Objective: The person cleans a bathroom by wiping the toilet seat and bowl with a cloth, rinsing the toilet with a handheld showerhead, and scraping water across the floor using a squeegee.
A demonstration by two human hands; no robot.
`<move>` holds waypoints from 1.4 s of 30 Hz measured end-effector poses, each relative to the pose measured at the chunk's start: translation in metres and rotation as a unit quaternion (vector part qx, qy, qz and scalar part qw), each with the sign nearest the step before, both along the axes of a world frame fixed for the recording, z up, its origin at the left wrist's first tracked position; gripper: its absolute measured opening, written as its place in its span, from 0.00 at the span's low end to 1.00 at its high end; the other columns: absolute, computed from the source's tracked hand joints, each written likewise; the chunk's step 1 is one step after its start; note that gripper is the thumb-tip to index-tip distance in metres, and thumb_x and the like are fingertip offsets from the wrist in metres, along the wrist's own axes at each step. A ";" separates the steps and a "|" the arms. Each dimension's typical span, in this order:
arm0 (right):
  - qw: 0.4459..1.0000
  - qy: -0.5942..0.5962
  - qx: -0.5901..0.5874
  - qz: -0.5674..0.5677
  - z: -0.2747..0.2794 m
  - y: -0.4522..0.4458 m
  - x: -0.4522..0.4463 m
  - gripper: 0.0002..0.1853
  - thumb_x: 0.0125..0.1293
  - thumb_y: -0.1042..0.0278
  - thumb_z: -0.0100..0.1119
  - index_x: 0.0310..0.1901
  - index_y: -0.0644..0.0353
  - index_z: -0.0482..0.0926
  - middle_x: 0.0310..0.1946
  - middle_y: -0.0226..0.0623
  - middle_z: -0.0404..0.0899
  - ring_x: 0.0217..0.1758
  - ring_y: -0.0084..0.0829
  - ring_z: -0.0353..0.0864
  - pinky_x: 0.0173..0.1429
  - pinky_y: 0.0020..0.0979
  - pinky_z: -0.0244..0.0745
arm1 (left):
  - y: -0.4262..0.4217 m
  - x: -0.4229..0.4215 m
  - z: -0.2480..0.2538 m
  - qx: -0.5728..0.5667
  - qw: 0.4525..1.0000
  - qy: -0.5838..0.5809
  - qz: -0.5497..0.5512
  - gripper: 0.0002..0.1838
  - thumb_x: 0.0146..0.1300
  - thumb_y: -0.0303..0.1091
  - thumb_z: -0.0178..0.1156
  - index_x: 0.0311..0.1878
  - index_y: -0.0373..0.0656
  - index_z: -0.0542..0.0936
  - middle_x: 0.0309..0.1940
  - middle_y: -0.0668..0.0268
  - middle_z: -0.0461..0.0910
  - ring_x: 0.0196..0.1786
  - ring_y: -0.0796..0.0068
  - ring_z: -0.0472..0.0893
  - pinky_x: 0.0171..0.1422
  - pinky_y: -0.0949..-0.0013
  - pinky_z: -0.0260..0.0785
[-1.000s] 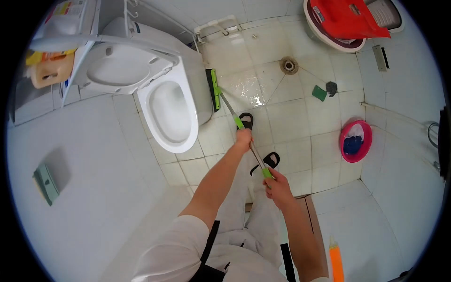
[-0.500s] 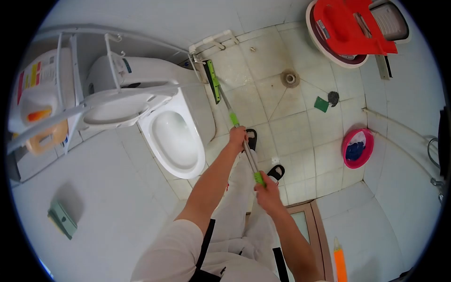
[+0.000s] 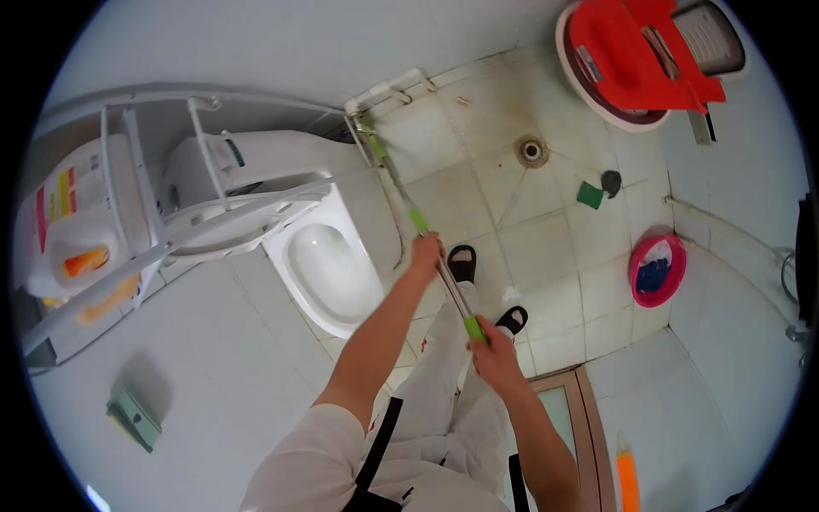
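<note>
A long-handled floor squeegee (image 3: 454, 288) with a metal pole and green grips slants up and left across the view. My left hand (image 3: 426, 254) is wrapped round the middle of its pole, just below a green collar. Near the lower end, my right hand (image 3: 495, 348) grips the pole beside the green end grip. The green head lies on the floor in the corner between the white toilet (image 3: 328, 264) and white wall pipes (image 3: 401, 92). Part of the head is hidden, and its black blade barely shows.
A floor drain (image 3: 531, 152) lies right of the squeegee. Beyond it are a green scouring pad (image 3: 589, 195), a dark scrubber (image 3: 611, 183) and a pink basin (image 3: 658, 271). A red plastic piece (image 3: 636, 55) rests over a tub. A white rack (image 3: 205, 145) stands over the toilet.
The squeegee head has moved left, from the open floor into the corner beside the toilet, and is turned more edge-on. Both hands keep their grip. The whole view has shifted slightly.
</note>
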State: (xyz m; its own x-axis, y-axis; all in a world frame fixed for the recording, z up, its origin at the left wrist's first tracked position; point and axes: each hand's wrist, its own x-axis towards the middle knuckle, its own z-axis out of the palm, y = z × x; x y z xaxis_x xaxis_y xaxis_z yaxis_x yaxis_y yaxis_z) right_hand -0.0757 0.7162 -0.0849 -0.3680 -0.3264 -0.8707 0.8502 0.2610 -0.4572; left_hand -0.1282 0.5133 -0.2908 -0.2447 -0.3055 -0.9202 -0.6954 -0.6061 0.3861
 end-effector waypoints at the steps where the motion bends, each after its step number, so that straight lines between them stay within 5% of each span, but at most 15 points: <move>1: 1.000 0.014 0.015 -0.001 -0.011 -0.001 0.000 0.26 0.68 0.73 0.45 0.69 0.58 0.60 0.30 0.30 0.73 0.20 0.15 0.65 0.22 0.22 0.63 | -0.005 -0.006 -0.017 0.019 1.000 -0.015 0.005 0.07 0.60 0.29 0.52 0.31 0.36 0.69 0.17 0.62 0.66 0.17 0.68 0.68 0.20 0.65 0.62; 4: 0.999 0.001 0.043 -0.034 -0.030 -0.001 0.011 0.25 0.69 0.71 0.45 0.68 0.58 0.61 0.28 0.28 0.72 0.21 0.15 0.65 0.21 0.22 0.63 | 0.015 0.001 -0.057 0.026 0.999 0.005 -0.040 0.05 0.61 0.28 0.52 0.28 0.43 0.73 0.17 0.64 0.69 0.17 0.70 0.70 0.21 0.67 0.62; 6: 0.992 -0.080 0.040 -0.089 -0.006 0.021 0.031 0.25 0.69 0.70 0.45 0.67 0.59 0.61 0.25 0.27 0.70 0.21 0.15 0.65 0.21 0.22 0.63 | 0.046 0.035 -0.077 -0.057 0.969 -0.001 -0.240 0.02 0.59 0.26 0.52 0.32 0.38 0.73 0.19 0.61 0.73 0.18 0.69 0.73 0.22 0.64 0.65; 8: 0.989 -0.083 0.077 -0.090 0.025 0.032 0.063 0.25 0.66 0.69 0.47 0.64 0.65 0.64 0.28 0.36 0.77 0.25 0.23 0.74 0.31 0.27 0.71 | 0.079 0.044 -0.017 -0.061 0.973 -0.033 -0.222 0.05 0.59 0.27 0.52 0.36 0.35 0.71 0.19 0.59 0.73 0.18 0.67 0.74 0.21 0.63 0.66; 10: 0.995 0.015 0.097 -0.022 0.036 0.045 0.111 0.25 0.68 0.70 0.47 0.67 0.62 0.61 0.24 0.29 0.71 0.21 0.16 0.68 0.24 0.22 0.67 | 0.090 0.059 0.029 -0.011 0.984 -0.053 -0.168 0.05 0.58 0.27 0.52 0.36 0.38 0.70 0.17 0.61 0.69 0.17 0.67 0.72 0.20 0.64 0.64; 15: 0.965 0.232 0.087 0.084 0.048 0.036 0.052 0.25 0.64 0.70 0.50 0.63 0.67 0.65 0.38 0.56 0.80 0.37 0.48 0.82 0.42 0.38 0.75 | 0.048 0.046 0.036 0.061 0.998 -0.019 0.013 0.04 0.60 0.28 0.52 0.35 0.38 0.67 0.19 0.61 0.68 0.16 0.70 0.69 0.18 0.65 0.63; 19: 0.970 0.212 0.088 0.082 -0.016 -0.009 -0.033 0.22 0.67 0.70 0.47 0.62 0.64 0.68 0.30 0.39 0.78 0.25 0.28 0.74 0.31 0.29 0.72 | 0.004 -0.025 -0.021 0.032 0.999 -0.015 0.017 0.07 0.59 0.28 0.51 0.26 0.40 0.69 0.16 0.63 0.67 0.19 0.67 0.71 0.22 0.64 0.64; 21: 0.992 0.089 0.093 0.016 -0.028 0.013 -0.024 0.20 0.66 0.69 0.47 0.59 0.64 0.70 0.29 0.39 0.78 0.27 0.30 0.76 0.33 0.30 0.71 | 0.021 -0.041 -0.032 -0.012 0.997 -0.078 -0.022 0.07 0.57 0.28 0.53 0.25 0.41 0.70 0.16 0.62 0.70 0.19 0.65 0.73 0.24 0.63 0.65; 22: 0.995 0.024 0.094 -0.014 -0.023 0.022 -0.015 0.20 0.66 0.68 0.47 0.58 0.65 0.71 0.28 0.40 0.78 0.28 0.31 0.76 0.34 0.31 0.70 | 0.029 -0.028 -0.035 -0.133 0.877 -0.036 -0.460 0.05 0.57 0.29 0.55 0.27 0.39 0.72 0.20 0.59 0.73 0.23 0.62 0.76 0.27 0.62 0.67; 23: 0.995 -0.019 0.083 -0.047 -0.007 0.026 0.002 0.20 0.68 0.67 0.46 0.59 0.65 0.70 0.25 0.31 0.74 0.23 0.19 0.70 0.28 0.25 0.66 | 0.037 -0.015 -0.035 -0.228 0.563 0.020 -0.794 0.05 0.57 0.29 0.56 0.30 0.37 0.74 0.24 0.56 0.76 0.27 0.60 0.79 0.30 0.60 0.70; 25: 0.989 -0.057 0.088 -0.100 0.015 0.048 0.047 0.21 0.69 0.67 0.44 0.61 0.64 0.68 0.23 0.29 0.71 0.19 0.18 0.66 0.22 0.23 0.63 | 0.089 0.014 -0.016 -0.170 0.816 -0.067 -0.549 0.08 0.57 0.31 0.58 0.34 0.35 0.76 0.31 0.50 0.78 0.35 0.56 0.82 0.36 0.60 0.73; 28: 0.968 -0.136 0.091 -0.188 0.070 0.068 0.076 0.20 0.71 0.69 0.43 0.63 0.60 0.64 0.23 0.26 0.66 0.16 0.15 0.60 0.19 0.21 0.59 | 0.155 0.070 -0.014 -0.137 0.761 -0.019 -0.633 0.14 0.59 0.33 0.56 0.43 0.31 0.73 0.33 0.48 0.78 0.35 0.54 0.81 0.39 0.57 0.73; 32: 0.958 -0.144 0.101 -0.227 0.108 0.101 0.084 0.20 0.71 0.69 0.43 0.63 0.60 0.64 0.23 0.27 0.66 0.16 0.16 0.61 0.18 0.22 0.60 | 0.217 0.072 0.019 0.007 0.941 -0.070 -0.331 0.18 0.62 0.34 0.52 0.46 0.26 0.67 0.35 0.44 0.78 0.36 0.49 0.80 0.42 0.53 0.72; 34: 0.957 -0.144 0.090 -0.236 0.116 0.106 0.074 0.19 0.71 0.69 0.43 0.62 0.60 0.64 0.22 0.27 0.66 0.16 0.16 0.61 0.18 0.22 0.59 | 0.220 0.036 0.063 -0.028 0.929 -0.076 -0.362 0.18 0.61 0.34 0.53 0.46 0.27 0.67 0.34 0.43 0.78 0.38 0.48 0.80 0.42 0.54 0.72; 42: 0.974 -0.086 0.045 -0.203 0.028 0.107 -0.023 0.19 0.71 0.67 0.45 0.61 0.59 0.65 0.21 0.26 0.66 0.17 0.16 0.62 0.18 0.22 0.59 | 0.184 -0.102 0.025 -0.079 0.949 -0.022 -0.305 0.18 0.62 0.38 0.54 0.42 0.28 0.69 0.33 0.44 0.77 0.35 0.49 0.80 0.38 0.54 0.71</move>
State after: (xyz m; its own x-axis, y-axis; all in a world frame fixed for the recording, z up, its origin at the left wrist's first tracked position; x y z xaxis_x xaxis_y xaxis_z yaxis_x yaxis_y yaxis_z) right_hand -0.0988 0.8234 -0.0564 -0.2974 -0.1040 -0.9491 0.9537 -0.0794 -0.2902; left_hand -0.2300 0.6968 -0.2654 -0.3825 -0.2543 -0.8883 -0.9158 -0.0228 0.4009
